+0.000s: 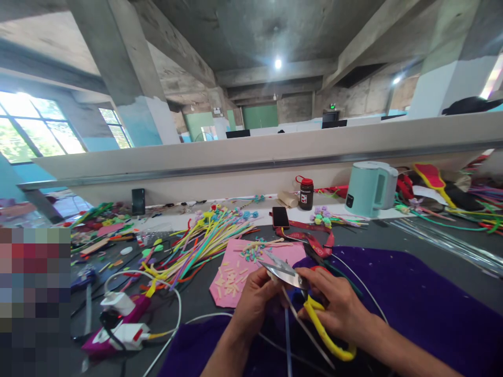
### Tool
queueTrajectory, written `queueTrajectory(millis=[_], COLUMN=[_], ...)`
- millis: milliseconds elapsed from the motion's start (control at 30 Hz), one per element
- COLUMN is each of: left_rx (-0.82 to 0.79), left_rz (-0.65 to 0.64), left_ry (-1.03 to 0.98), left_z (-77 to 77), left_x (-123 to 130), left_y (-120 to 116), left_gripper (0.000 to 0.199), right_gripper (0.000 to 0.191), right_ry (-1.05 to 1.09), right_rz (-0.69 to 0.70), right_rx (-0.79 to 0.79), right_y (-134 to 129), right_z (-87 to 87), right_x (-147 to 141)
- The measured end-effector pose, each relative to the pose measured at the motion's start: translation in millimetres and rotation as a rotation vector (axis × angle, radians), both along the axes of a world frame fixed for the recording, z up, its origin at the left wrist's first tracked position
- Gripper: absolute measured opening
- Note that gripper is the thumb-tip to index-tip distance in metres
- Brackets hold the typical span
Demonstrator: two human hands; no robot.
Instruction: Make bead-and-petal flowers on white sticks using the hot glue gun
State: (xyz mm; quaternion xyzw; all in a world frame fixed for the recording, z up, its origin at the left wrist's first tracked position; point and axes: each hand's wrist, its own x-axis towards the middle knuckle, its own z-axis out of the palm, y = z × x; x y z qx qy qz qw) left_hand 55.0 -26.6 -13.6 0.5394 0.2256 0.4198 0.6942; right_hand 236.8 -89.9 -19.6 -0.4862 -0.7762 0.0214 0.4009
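My right hand [340, 301] is closed around scissors [328, 337] with yellow-wrapped handles. Their metal blades point left and lie across the fingertips of my left hand. My left hand [255, 293] pinches a pale thin stem [310, 335], which slants down to the right below the blades. A bluish rod [288, 335] hangs beside it; whether my fingers hold that too, I cannot tell. Just beyond my hands lies a pink sheet [218, 293] with small cream cut pieces [231, 280] and a cluster of tiny pastel buds [253, 254]. Dark purple cloth [412, 293] spreads beneath my arms.
Colourful pipe-cleaner stems [212, 241] are piled at the left. A power strip [135, 335] with plugs and white cables lies near left. Toward the back stand a phone [280, 217] on a red lanyard, a dark bottle [306, 195] and a mint kettle [367, 188], before a low partition [251, 152].
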Motion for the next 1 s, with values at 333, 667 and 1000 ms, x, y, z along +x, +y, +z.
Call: queueTrajectory(millis=[333,667,1000], left_rx=[-0.020,-0.090,-0.061], left_rz=[0.022,0.021,0.064], left_ry=[-0.012,-0.032,-0.030], left_z=[3.7,8.5,3.5], left_x=[-2,-2,0], left_y=[1,-1,1], left_gripper=[0.021,0.019,0.020], right_gripper=[0.052,0.048,0.052], right_ry=[0.155,0.447,0.083], right_rz=[0.026,0.124,-0.012], right_rx=[-0.084,-0.340,-0.140], right_y=[-1,-4,-5], right_z=[8.2,10.1,2.3], right_x=[1,0,-8])
